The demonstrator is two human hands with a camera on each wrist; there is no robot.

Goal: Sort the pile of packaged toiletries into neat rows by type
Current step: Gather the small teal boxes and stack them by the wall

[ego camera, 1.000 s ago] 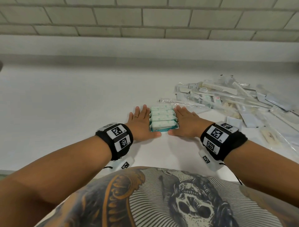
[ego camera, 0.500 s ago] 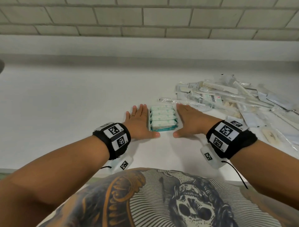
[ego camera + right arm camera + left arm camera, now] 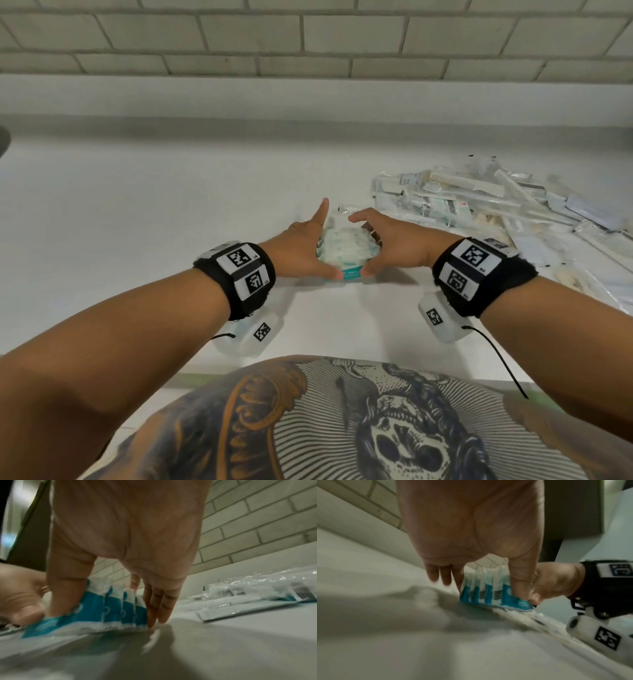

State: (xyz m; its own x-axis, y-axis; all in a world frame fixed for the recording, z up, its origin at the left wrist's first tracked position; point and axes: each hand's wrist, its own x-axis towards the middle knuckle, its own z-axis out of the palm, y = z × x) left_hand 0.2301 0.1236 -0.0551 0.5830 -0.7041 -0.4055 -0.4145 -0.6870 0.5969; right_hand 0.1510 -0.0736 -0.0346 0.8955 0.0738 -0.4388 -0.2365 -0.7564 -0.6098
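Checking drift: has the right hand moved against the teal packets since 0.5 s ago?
Yes. The right hand has closed in leftward onto the teal packets, thumb at their near end, fingers curled over the far end.

We see white counter (image 3: pixel 137 212) running back to low white ledge (image 3: pixel 308 99). Pale brick wall (image 3: pixel 308 37) rises behind it. At bottom, our skull-print shirt (image 3: pixel 394 428). Dark blurred shape (image 3: pixel 4 140) at left edge, unidentifiable.

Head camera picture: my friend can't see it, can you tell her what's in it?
Two hands, left hand and right hand, squeeze a row of teal-and-white packets between them on a white counter. A messy pile of wrapped toiletries lies to the right.
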